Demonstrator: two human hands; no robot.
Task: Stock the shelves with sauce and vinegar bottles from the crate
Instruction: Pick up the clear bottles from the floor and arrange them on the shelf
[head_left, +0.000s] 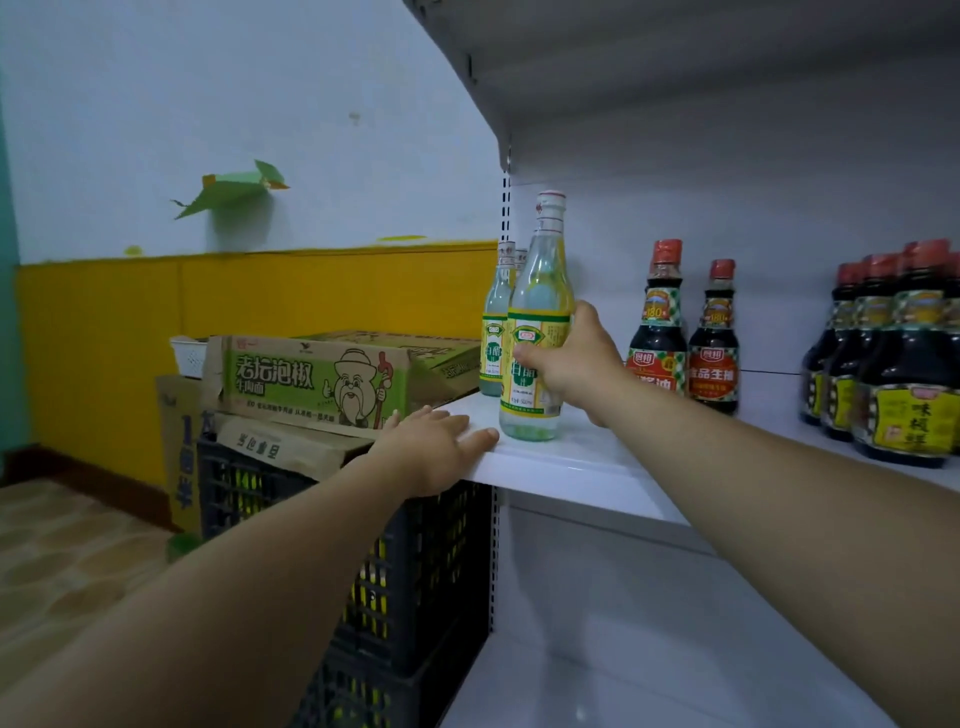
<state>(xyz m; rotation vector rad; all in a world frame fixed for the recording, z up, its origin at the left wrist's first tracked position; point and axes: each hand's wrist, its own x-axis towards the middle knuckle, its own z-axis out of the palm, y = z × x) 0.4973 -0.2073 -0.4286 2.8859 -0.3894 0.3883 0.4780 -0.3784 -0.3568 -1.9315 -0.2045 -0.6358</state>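
Holding: my right hand (571, 364) is curled round a white vinegar bottle (535, 332), upright at the left end of the white shelf (571, 467).
Left hand (436, 447): flat, fingers straight, on the shelf corner, 9 o'clock of that bottle.
Soy sauce bottles (657, 332): 3 o'clock, apart.
Black crate (426, 561): 7 o'clock, under noodle boxes (311, 379).

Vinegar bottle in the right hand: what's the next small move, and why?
Probably slide the vinegar bottle back a little, beside the rear bottles, then let go. The right hand grips it round the label; its base looks down on the shelf but near the front edge. The left hand rests flat on the shelf corner.
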